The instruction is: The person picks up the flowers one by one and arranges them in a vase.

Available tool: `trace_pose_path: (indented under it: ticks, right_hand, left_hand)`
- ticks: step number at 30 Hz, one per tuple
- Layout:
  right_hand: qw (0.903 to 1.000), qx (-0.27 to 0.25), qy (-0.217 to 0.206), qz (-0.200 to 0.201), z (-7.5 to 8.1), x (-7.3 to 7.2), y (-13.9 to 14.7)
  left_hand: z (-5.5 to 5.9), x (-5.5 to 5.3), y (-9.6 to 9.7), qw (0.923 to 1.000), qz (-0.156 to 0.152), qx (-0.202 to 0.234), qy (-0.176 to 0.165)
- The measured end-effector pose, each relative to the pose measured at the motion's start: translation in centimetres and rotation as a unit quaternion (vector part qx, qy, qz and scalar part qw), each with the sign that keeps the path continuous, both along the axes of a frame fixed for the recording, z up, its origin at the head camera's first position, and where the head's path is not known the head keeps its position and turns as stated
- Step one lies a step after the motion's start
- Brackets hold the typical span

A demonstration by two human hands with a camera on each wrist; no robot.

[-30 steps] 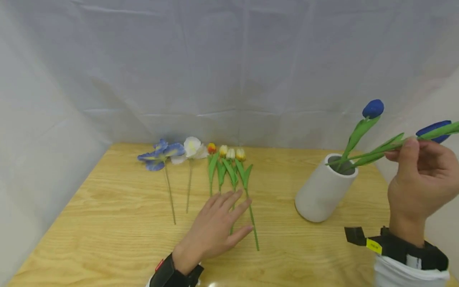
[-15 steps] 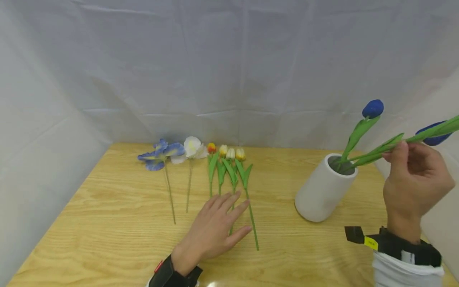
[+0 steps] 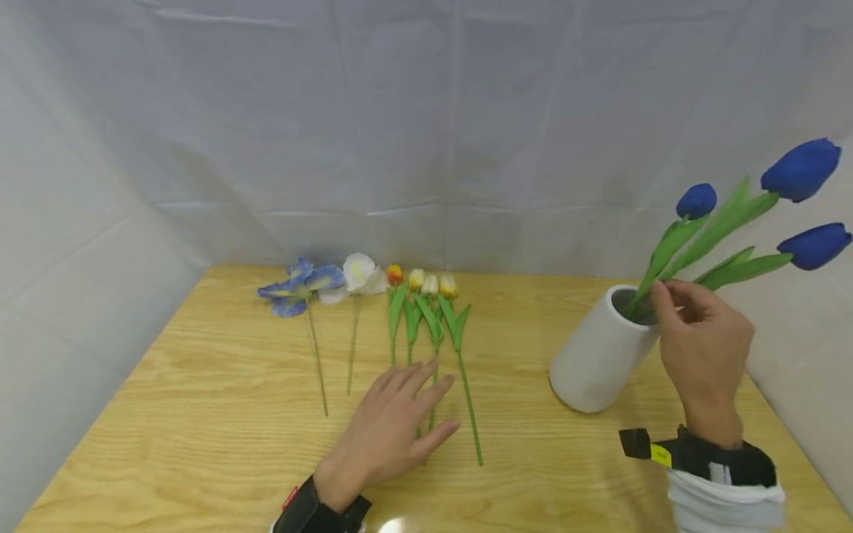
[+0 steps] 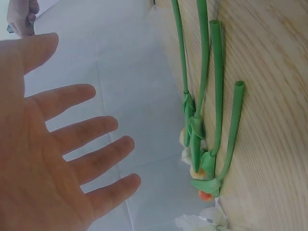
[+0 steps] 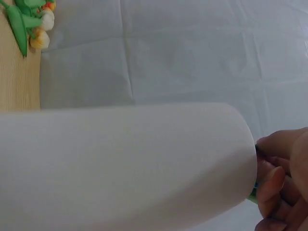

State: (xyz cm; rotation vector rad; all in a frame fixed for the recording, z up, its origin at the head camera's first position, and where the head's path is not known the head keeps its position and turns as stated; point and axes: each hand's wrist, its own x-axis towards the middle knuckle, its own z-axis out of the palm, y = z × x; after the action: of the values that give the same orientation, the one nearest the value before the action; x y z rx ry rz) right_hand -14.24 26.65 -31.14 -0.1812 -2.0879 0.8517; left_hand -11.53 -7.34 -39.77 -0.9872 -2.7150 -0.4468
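Observation:
At the mouth of the white vase (image 3: 603, 359), my right hand (image 3: 706, 355) pinches the green stem of a large blue tulip (image 3: 800, 170). Two more blue tulips lean out of the vase, a smaller one (image 3: 696, 201) behind and another (image 3: 814, 246) to the right. In the right wrist view the vase (image 5: 125, 168) fills much of the frame and hides part of the curled fingers (image 5: 272, 185). My left hand (image 3: 389, 426), fingers spread and holding nothing, hovers over the stems of several yellow-white and orange tulips (image 3: 436, 318); its palm (image 4: 38, 159) shows in the left wrist view.
A blue-violet iris (image 3: 300, 289) and a white flower (image 3: 358, 275) lie left of the small tulips on the wooden table (image 3: 200, 414). Behind the table hangs a pale sheet (image 3: 400, 133), with more white cloth on both sides.
My right hand has moved left and down to the vase mouth. The blue tulip it holds has swung upright, its bloom now fully visible. My left hand has barely shifted.

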Motion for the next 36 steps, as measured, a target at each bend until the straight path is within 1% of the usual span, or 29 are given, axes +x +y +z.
trace_pose_path:
  ticks: [5, 8, 12, 14, 17, 21, 28, 36]
  right_hand:
    - [0.9965, 0.009, -0.083, -0.009, 0.2, 0.0, -0.3]
    - [0.9915, 0.009, -0.129, -0.015, 0.3, 0.0, -0.3]
    - [0.9817, 0.011, -0.19, -0.014, 0.5, 0.0, -0.3]
    - [0.9779, 0.01, -0.209, -0.012, 0.5, -0.1, -0.3]
    - [0.9739, 0.016, -0.226, -0.009, 0.5, 0.0, -0.2]
    - [0.9704, 0.028, -0.24, -0.006, 0.5, 0.1, -0.2]
    - [0.9573, 0.043, -0.286, 0.005, 0.9, 0.2, 0.0]
    - [0.9529, 0.078, -0.293, -0.004, 1.2, 0.2, -0.3]
  left_hand:
    - [-0.1, -0.1, -0.2, 1.0, 0.006, -0.005, 0.0]
    - [-0.2, -0.1, -0.3, 0.9999, 0.008, -0.009, 0.001]
    - [-0.2, -0.1, -0.4, 0.9999, 0.008, -0.009, 0.006]
    - [-0.3, -0.2, -0.4, 0.9999, 0.008, -0.008, 0.01]
    - [-0.4, -0.2, -0.5, 0.9999, 0.01, -0.008, 0.01]
    - [-0.5, -0.2, -0.7, 0.9998, 0.015, -0.01, 0.006]
    - [-0.8, -0.3, -1.1, 0.9998, 0.019, -0.009, -0.004]
    - [-1.0, -0.3, -1.3, 0.9996, 0.022, -0.011, -0.01]
